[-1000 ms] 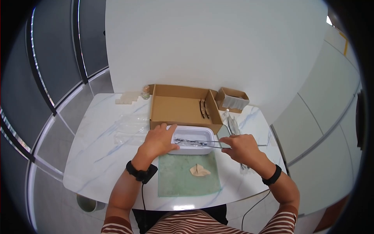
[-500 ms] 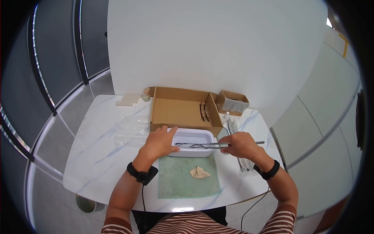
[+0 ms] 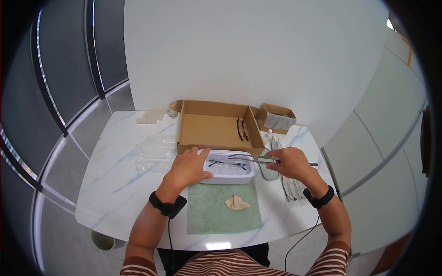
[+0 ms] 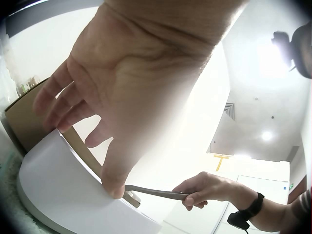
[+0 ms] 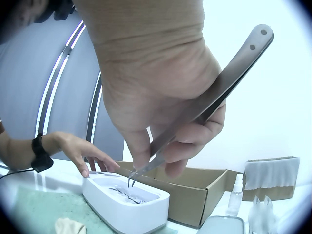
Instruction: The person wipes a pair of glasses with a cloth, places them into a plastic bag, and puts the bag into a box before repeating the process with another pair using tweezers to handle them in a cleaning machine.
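A white oblong tub (image 3: 223, 180) holds clear liquid with thin dark-tipped pieces (image 3: 237, 164) in it; what they are I cannot tell. My left hand (image 3: 186, 166) rests on the tub's left end, fingers spread over the rim, thumb at the near edge. Long metal tweezers (image 3: 264, 159) are pinched in my right hand (image 3: 293, 163), their bent tips over the tub's far right part. In the right wrist view the tweezer tips (image 5: 132, 179) stand slightly apart above the tub, with nothing visible between them.
An open cardboard box (image 3: 209, 131) with two dark curved strips stands behind the tub. A green mat (image 3: 207, 211) bears a beige cloth (image 3: 236, 202). Right: a small box (image 3: 276, 118), spray bottle (image 5: 235, 196), grey-green tray (image 3: 268, 172) and packets (image 3: 292, 188). Left: clear plastic packaging (image 3: 154, 154).
My right hand has lifted and moved slightly away from me with the tweezers, whose tips are off the dark pieces. These now lie in the tub. My left hand has stayed on the tub.
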Tool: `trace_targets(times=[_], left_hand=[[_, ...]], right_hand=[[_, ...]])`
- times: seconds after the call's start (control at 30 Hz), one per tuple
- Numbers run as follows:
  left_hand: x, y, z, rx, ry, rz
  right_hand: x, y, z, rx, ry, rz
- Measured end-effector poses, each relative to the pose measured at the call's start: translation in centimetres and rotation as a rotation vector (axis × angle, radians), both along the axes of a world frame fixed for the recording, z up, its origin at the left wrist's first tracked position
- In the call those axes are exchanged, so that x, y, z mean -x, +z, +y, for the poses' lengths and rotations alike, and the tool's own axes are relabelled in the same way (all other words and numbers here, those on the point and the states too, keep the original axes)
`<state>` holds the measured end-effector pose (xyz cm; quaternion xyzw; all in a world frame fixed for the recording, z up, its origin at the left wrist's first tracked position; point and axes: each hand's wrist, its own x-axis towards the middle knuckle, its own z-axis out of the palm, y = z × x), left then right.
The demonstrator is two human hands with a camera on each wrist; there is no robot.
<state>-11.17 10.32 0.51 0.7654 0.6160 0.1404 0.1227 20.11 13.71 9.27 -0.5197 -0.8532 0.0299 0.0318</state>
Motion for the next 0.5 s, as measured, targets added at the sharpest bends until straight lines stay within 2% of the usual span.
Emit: trace_targets(times=[0.5], left_hand=[[0.0, -0.2, 0.0, -0.012, -0.001, 0.005]], right_hand=[[0.1, -0.9, 0.1, 0.008, 0.035, -0.02]])
